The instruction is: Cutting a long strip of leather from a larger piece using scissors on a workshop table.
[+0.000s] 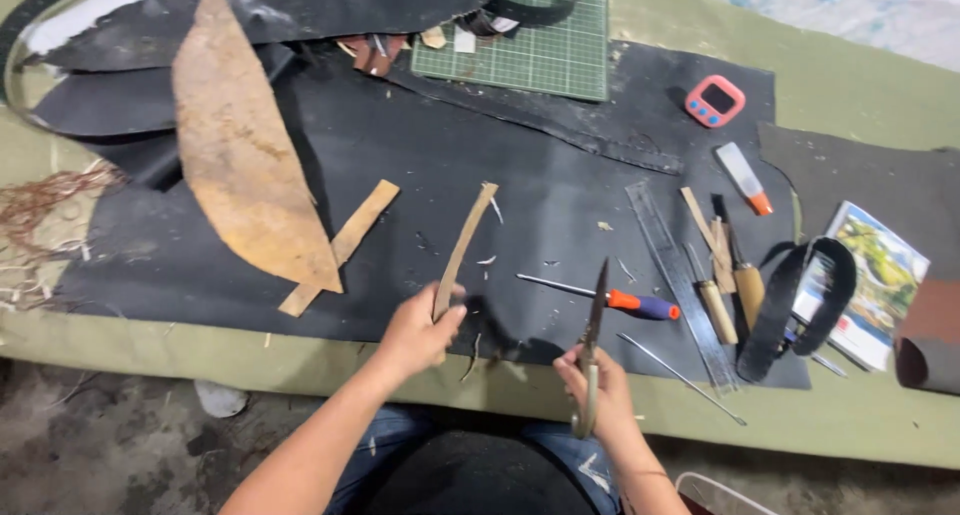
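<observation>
Fingers (447, 315) of left hand (415, 333) pinch the lower end of a tan strip (463, 247), which curves up & away over the black sheet (420, 165). Right hand (598, 380) has its fingers wrapped tight on the handles of scissors (592, 350), blades pointing up, closed or nearly so — can't tell exactly. Strip & scissors apart, both just above the bench's (300, 360) near edge.

Between the hands, small curled offcuts on the sheet. Just right of the blades: awl (610, 297) w/ orange-blue handle, lying flat. Further right a steel ruler (680, 280) laid diagonal, then wooden-handled tools (730, 295) side by side, a black strap loop (800, 300) & a booklet (875, 280).

Left side: big brown leather piece (235, 145), leaf-shaped, w/ a flat tan offcut (340, 247) partly under its tip. Far edge: green cutting mat (530, 40), pink timer (715, 101), glue tube (744, 177). Rust-coloured shavings pile (45, 205) at far left.
</observation>
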